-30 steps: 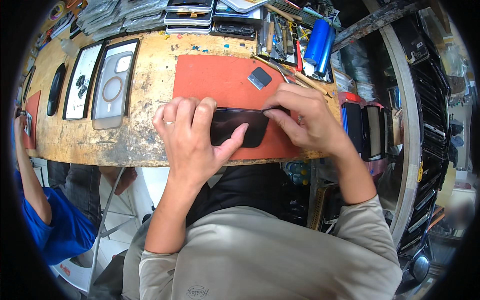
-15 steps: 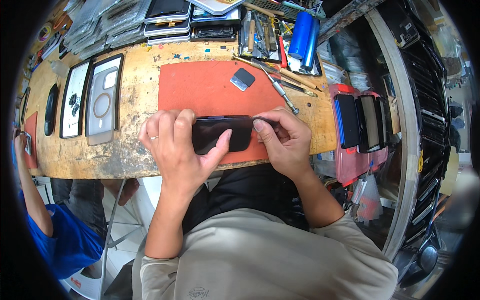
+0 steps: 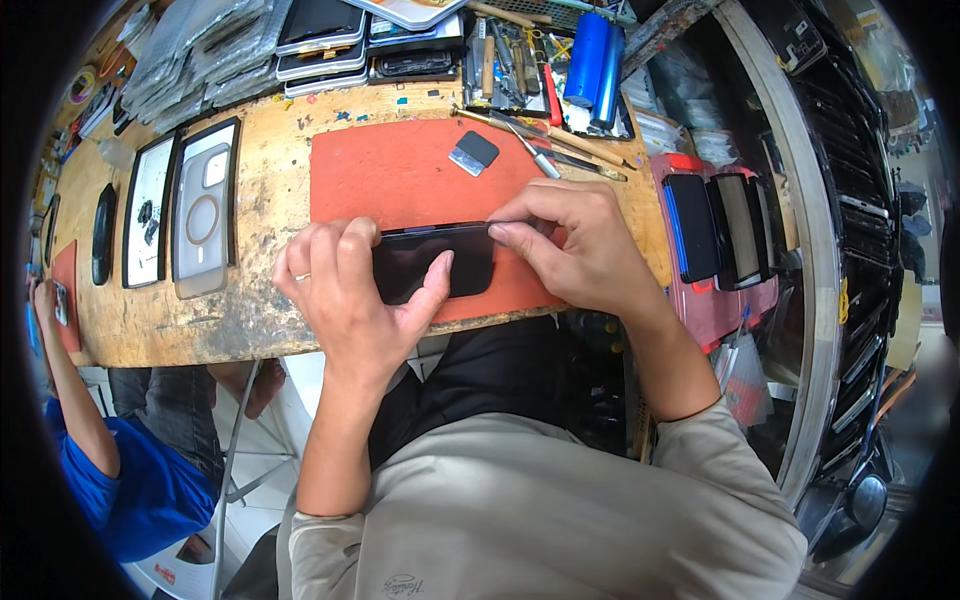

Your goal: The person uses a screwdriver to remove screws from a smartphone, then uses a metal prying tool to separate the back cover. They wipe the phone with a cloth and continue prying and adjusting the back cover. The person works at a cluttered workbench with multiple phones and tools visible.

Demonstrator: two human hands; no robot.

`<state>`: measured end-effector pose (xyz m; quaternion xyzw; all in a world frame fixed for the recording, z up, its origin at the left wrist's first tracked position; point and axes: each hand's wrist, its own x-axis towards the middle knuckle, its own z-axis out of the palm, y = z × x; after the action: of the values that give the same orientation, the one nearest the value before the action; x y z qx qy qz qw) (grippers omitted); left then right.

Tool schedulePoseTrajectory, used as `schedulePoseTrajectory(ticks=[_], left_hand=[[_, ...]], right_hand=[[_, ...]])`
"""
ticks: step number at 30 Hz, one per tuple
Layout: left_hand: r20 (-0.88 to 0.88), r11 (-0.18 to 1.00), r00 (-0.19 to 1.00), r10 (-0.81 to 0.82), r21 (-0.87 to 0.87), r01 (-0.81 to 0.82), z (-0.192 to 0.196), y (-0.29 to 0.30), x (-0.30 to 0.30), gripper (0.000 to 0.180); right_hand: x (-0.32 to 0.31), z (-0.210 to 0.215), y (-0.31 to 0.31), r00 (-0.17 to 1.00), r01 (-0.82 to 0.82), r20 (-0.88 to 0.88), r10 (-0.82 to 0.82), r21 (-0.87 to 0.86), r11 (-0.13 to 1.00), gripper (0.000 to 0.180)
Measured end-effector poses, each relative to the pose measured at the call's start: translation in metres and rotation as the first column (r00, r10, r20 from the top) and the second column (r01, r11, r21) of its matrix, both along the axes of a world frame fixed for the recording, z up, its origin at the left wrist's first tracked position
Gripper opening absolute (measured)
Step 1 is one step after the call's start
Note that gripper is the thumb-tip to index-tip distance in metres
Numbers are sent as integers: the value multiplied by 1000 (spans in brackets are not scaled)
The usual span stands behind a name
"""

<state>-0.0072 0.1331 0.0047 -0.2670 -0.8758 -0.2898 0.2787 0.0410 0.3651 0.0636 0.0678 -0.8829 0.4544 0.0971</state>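
Note:
A black smartphone (image 3: 472, 265) lies crosswise over the orange mat (image 3: 385, 170), its dark glossy face up. My left hand (image 3: 350, 295) grips its left end, fingers over the far edge and thumb across the face. At the phone's far right corner, the thumb and forefinger of my right hand (image 3: 585, 240) are pinched together. Whatever is between those fingertips is too small to make out. Beyond the phone rests a small black-and-silver square piece (image 3: 473, 153). A thin precision screwdriver (image 3: 540, 158) lies near my right fingers.
Wooden-handled tools (image 3: 585, 146) and blue cylinders (image 3: 595, 70) sit at the far right. A pink tray (image 3: 680, 305) holds several phones. Left stand a framed panel (image 3: 150, 210) and a clear phone case (image 3: 203, 220). Another person's arm (image 3: 75, 370) reaches in at the far left.
My right hand has moved from the phone's right end to its far right corner and turned over more. A dark piece in its fingers earlier is no longer visible. The view has shifted slightly.

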Motion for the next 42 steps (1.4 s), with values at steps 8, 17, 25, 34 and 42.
schedulePoseTrajectory(ticks=[8,17,25,34,42], left_hand=[[-15,1000,1000,7,0,-7,0,0,0,61],[-27,1000,1000,5,-5,-5,1,-1,1,61],[-13,999,999,-32,31,33,-1,-5,6,60],[-7,996,999,-39,78,40,-2,-3,5,58],[-17,993,998,-63,104,64,-4,-3,5,61]], right_hand=[[24,-32,-20,974,199,-71,-213,-161,967,3],[29,-32,-29,956,256,-116,-271,-127,958,3],[1,13,-13,957,-30,-247,152,436,899,12],[-34,35,-23,906,-280,-107,409,572,771,15],[-30,29,-16,924,-336,-69,375,319,886,10]])
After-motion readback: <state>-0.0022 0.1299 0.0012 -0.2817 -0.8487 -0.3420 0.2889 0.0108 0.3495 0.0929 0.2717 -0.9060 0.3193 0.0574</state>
